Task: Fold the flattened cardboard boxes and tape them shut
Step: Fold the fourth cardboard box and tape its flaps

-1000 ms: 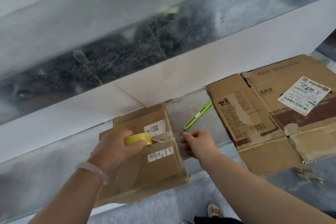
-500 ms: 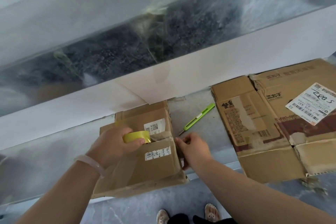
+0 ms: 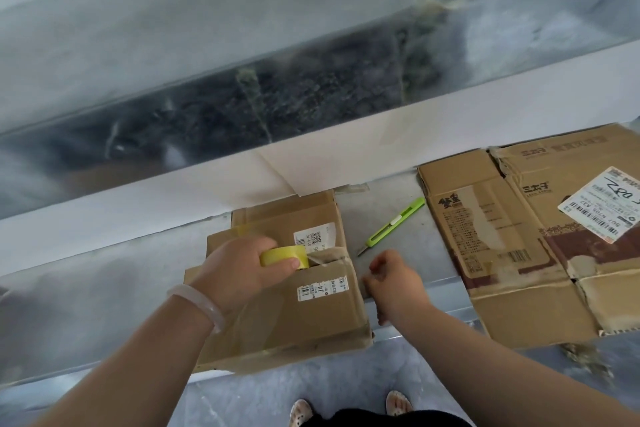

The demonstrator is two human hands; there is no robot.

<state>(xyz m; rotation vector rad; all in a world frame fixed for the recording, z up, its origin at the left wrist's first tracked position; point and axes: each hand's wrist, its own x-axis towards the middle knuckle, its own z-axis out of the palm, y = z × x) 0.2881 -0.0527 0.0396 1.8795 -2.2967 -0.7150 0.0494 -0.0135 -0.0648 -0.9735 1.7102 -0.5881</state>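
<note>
A small folded cardboard box [image 3: 311, 319] with white labels stands on the metal ledge in front of me. My left hand [image 3: 239, 270] grips a yellow tape roll [image 3: 282, 255] and holds it on the box's top seam. A clear strip of tape [image 3: 329, 255] runs from the roll across the seam to the box's right edge. There my right hand [image 3: 393, 282] has its fingers curled and pinches the strip's end beside the box wall. Two flattened cardboard boxes [image 3: 491, 239] lie overlapping to the right.
A green utility knife [image 3: 394, 221] lies on the ledge between the folded box and the flattened boxes. A white wall and a glass-fronted trough run along the back. The ledge's front edge [image 3: 433, 314] is just below my right hand, with my feet on the floor beneath it.
My right hand drew the tape end from near the knife down to the box's right edge. My left hand kept the roll on the seam. The view shifted a little.
</note>
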